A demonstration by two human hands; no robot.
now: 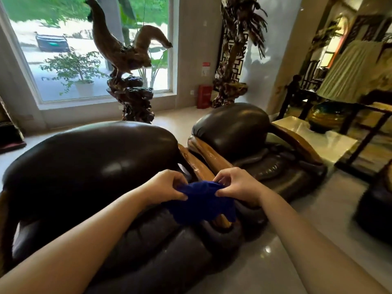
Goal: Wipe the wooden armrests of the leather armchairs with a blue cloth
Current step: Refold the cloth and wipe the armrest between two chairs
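Note:
A deep blue cloth (201, 202) is bunched between both hands above the gap between two dark leather armchairs. My left hand (167, 185) pinches its left edge and my right hand (237, 185) pinches its right edge. The near armchair (89, 166) fills the left and centre. Its glossy wooden right armrest (194, 164) runs under the cloth, which hides part of it. The second armchair (233, 128) stands to the right, its left armrest (209, 152) close beside the first one and its right armrest (297, 141) further off.
A carved wooden bird sculpture (127, 60) stands behind the chairs before a large window (84, 49). A pale stone side table (314, 136) with a lamp (343, 81) stands right of the second chair. The floor (286, 251) is glossy tile.

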